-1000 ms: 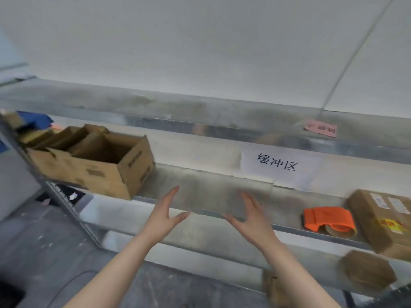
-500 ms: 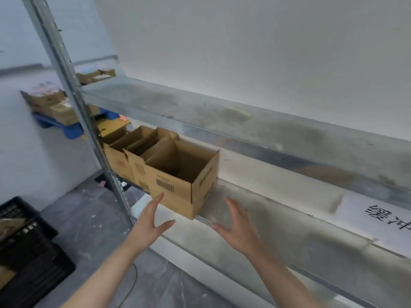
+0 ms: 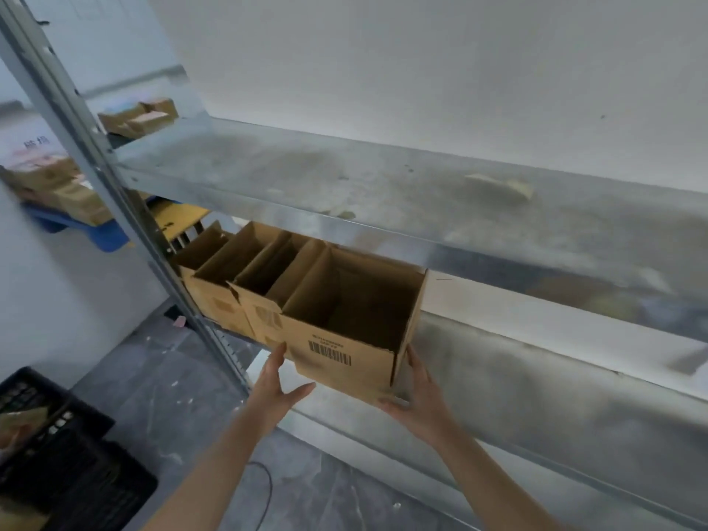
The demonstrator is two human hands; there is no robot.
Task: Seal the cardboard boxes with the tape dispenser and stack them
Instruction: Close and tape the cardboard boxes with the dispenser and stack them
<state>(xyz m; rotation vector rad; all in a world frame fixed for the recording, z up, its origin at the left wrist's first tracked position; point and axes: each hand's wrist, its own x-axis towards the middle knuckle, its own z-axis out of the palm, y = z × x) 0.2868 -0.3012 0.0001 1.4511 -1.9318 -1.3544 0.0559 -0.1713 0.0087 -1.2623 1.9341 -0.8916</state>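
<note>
Both hands are spread with straight fingers: the left hand (image 3: 277, 385) reaches the lower left front corner of the open cardboard box (image 3: 344, 331), and the right hand (image 3: 417, 396) lies flat against its right side, thumb at the bottom edge. That box sits at the front edge of the metal shelf (image 3: 536, 377), rightmost in a row of other open boxes (image 3: 237, 270). Above runs a dusty upper shelf (image 3: 344, 178).
</note>
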